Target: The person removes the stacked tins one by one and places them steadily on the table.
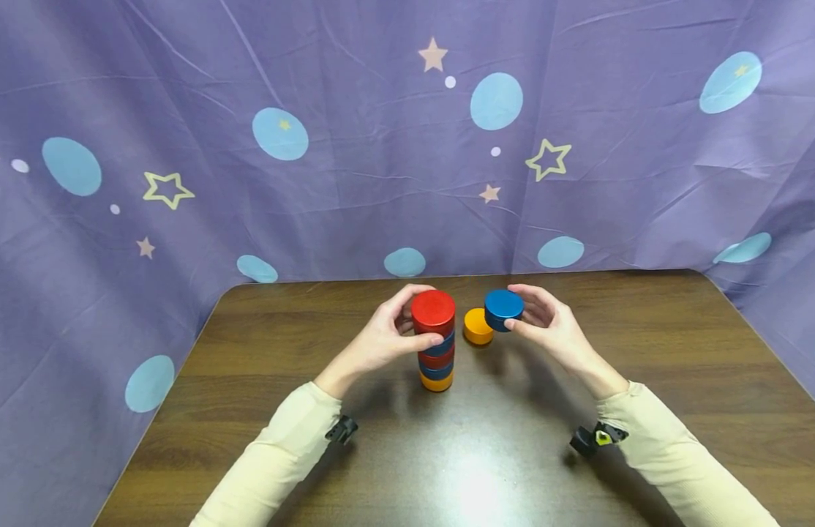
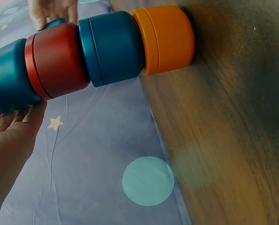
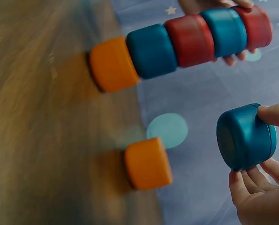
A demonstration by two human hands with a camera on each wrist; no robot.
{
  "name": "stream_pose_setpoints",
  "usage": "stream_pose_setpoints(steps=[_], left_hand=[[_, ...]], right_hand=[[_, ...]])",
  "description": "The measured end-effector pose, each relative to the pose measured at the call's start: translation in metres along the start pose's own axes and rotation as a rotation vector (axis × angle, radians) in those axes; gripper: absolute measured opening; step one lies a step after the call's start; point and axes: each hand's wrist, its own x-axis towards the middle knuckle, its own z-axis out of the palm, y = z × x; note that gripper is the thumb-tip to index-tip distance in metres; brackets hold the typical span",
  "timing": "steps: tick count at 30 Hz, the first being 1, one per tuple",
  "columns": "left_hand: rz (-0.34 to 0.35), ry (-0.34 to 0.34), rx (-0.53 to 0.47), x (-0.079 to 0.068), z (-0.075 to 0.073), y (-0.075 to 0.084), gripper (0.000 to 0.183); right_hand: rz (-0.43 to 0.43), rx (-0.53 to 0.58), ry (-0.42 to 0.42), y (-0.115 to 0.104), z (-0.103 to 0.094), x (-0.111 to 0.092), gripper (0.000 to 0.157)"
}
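A tower of small round tins stands upright on the table. From the bottom it runs orange tin [image 2: 169,40], blue tin [image 2: 113,49], red tin [image 2: 59,61], second blue tin [image 3: 225,33], then a red top tin [image 1: 434,310]. My left hand [image 1: 385,333] curls round the tower's upper part, thumb in front and fingers behind. To its right, my right hand [image 1: 554,333] pinches a loose blue tin [image 3: 247,136] between thumb and fingers, held level above the table. A loose orange tin [image 3: 147,164] sits on the table behind and between them, partly covered by the held tin in the head view.
The wooden table [image 1: 249,454] ends at a back edge against a purple curtain [image 1: 355,183] with stars and blue spots. A black wrist device [image 1: 342,430] sits by the left cuff and another wrist device [image 1: 598,438] by the right.
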Motion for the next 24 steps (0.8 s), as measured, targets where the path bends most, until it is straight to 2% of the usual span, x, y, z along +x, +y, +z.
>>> stream_pose_setpoints(steps=[15,24], left_hand=[[-0.013,-0.012,0.026,0.001,-0.002,0.000,0.060],[-0.011,-0.020,0.031,0.001,-0.003,-0.001,0.061]], right_hand=[[0.125,-0.026,0.032,0.037,-0.007,-0.003,0.054],[0.171,-0.044,0.068,0.045,-0.008,-0.003,0.056]])
